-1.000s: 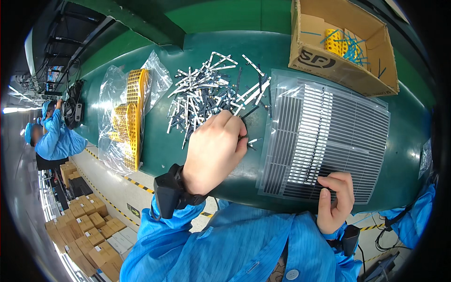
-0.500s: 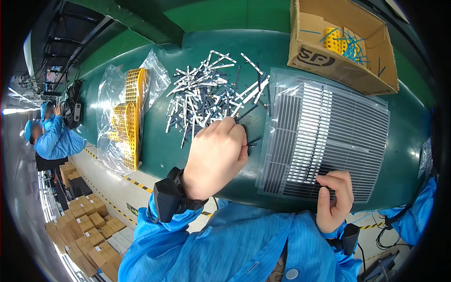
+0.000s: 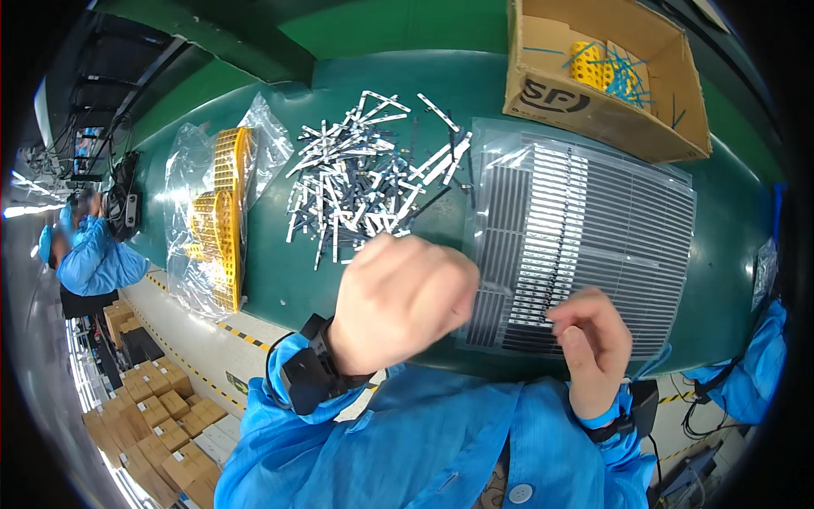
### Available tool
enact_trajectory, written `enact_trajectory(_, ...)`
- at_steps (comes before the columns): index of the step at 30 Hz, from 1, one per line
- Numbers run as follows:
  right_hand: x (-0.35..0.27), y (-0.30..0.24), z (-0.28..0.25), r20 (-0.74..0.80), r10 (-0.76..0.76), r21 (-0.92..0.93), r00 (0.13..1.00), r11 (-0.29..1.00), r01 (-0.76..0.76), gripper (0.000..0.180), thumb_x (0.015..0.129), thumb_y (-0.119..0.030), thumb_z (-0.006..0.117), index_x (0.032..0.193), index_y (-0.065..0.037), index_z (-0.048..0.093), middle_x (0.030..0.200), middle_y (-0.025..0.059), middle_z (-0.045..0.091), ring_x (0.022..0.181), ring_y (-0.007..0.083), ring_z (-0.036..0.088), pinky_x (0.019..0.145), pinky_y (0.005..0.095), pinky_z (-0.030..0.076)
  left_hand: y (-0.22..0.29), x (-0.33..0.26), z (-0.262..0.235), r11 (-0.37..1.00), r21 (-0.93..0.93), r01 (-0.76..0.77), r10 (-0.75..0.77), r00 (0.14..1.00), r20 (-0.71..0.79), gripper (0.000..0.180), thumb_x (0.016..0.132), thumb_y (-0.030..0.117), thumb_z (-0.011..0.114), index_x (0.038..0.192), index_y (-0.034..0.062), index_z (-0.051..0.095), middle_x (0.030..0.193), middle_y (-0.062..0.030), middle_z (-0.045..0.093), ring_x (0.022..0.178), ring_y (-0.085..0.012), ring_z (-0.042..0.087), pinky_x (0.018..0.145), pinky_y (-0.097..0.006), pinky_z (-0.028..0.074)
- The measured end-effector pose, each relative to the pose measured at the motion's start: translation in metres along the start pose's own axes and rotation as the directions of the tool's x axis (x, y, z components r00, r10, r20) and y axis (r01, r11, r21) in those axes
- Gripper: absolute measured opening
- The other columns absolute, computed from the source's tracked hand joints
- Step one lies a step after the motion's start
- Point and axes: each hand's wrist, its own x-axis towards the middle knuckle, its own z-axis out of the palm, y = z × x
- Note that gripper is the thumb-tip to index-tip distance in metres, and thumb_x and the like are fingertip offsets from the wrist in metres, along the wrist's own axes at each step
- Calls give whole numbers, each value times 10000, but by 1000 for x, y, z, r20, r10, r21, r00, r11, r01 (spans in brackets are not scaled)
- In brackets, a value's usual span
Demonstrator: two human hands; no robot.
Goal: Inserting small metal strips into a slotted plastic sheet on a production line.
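My left hand (image 3: 405, 297), smeared by motion, is curled closed over the bench between a loose pile and a sheet. What its fingers hold, if anything, is hidden. The pile (image 3: 360, 182) is a tangle of short, narrow black and white strips. On the clear plastic sheet (image 3: 640, 246), marked with rows of dark bars, a column of white strips (image 3: 551, 229) lies side by side. Beside the lower end of that column is my right hand (image 3: 598, 348), fingers bent and the thumb apart from the index finger, with nothing visible between them.
A cardboard box (image 3: 610, 127) at the back right holds a yellow perforated roll and blue sticks. Yellow perforated strip (image 3: 227, 220) lies in clear plastic bags on the left. Past the green bench (image 3: 280, 263), stacked cartons (image 3: 161, 399) and a person in blue (image 3: 102, 263) show.
My left hand has moved right, away from the strip pile toward the sheet, still closed. My right hand stays by the lower end of the white column. The view has shifted slightly.
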Motion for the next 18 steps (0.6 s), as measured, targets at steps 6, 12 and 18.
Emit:
enact_trajectory(6, 6, -18, 12, 301, 339, 289, 891, 858, -424, 52, 920, -56, 602, 948, -16, 585, 802, -38, 549, 694, 8, 439, 619, 182, 350, 14, 4, 8, 968, 30, -250, 252, 964, -82, 245, 605, 31, 741, 818, 72, 626, 822, -38, 677, 677, -170, 604, 592, -288, 415)
enact_trajectory(12, 3, -12, 12, 143, 266, 109, 953, 953, -282, 52, 891, 3, 621, 867, -29, 587, 750, -37, 547, 641, 9, 452, 542, 201, 349, 14, 8, 6, 972, -125, -201, 205, 979, 21, 254, 655, 90, 790, 869, 71, 654, 829, -24, 679, 713, -177, 620, 647, -305, 437)
enact_trajectory(18, 11, -16, 1, 211, -28, -226, 977, 971, 77, 109, 793, 49, 686, 832, -33, 624, 725, 45, 567, 576, 134, 514, 507, 263, 395, 15, 13, 1, 819, -530, 220, -60, 951, 303, 268, 714, 101, 817, 947, 61, 691, 813, -5, 698, 728, -187, 652, 700, -314, 451)
